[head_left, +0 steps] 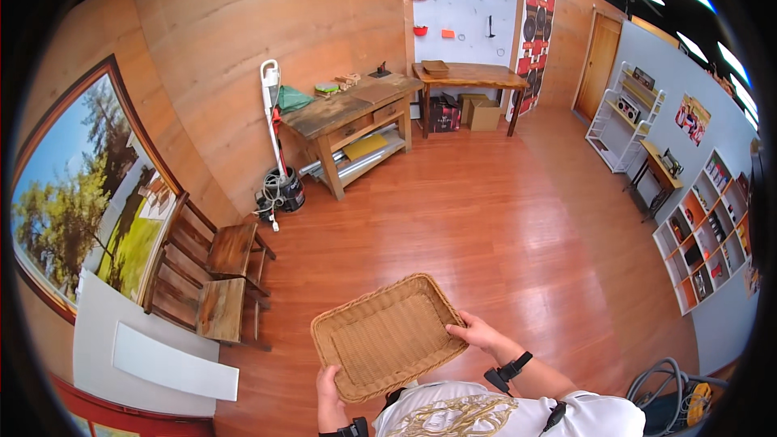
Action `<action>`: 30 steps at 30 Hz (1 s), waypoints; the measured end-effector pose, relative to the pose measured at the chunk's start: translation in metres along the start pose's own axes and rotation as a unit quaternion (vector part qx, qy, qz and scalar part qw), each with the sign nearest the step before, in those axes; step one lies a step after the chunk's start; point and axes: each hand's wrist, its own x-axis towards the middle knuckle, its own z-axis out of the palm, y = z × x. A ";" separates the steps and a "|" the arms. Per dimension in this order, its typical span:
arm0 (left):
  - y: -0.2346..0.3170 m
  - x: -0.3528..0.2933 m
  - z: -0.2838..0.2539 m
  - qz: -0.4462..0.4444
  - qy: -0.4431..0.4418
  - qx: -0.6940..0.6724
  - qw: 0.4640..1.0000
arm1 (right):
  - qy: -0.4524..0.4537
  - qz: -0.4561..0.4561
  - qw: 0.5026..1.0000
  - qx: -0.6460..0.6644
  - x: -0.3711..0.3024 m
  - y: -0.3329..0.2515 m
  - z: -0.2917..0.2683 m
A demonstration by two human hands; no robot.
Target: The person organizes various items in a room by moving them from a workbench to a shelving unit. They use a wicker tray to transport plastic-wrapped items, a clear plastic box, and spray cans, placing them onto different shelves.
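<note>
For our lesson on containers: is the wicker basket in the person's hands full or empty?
Empty. The wicker basket shows its bare woven bottom inside the rim; the left hand and right hand hold its edges.

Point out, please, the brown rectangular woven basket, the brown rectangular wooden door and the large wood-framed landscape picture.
Woven basket (pixel 395 335), head view: bare inner bottom.
Wooden door (pixel 599 67), head view: middle of its face.
Landscape picture (pixel 94 189), head view: middle of the image.

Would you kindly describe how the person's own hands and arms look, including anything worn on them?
The left hand and right hand are ungloved. Black wrist straps with chunky black fittings circle both wrists. A white fabric sleeve shows on the right arm; no left sleeve is visible.
</note>
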 end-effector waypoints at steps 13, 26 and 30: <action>0.034 0.126 0.058 -0.046 -0.012 0.058 0.997 | 0.032 0.056 0.995 0.069 0.096 -0.001 -0.023; 0.046 0.251 0.151 -0.068 0.062 0.050 0.995 | -0.018 0.023 1.000 0.009 0.294 -0.055 -0.105; 0.053 0.289 0.220 -0.015 0.048 0.032 0.998 | -0.013 0.008 1.000 -0.005 0.357 -0.089 -0.149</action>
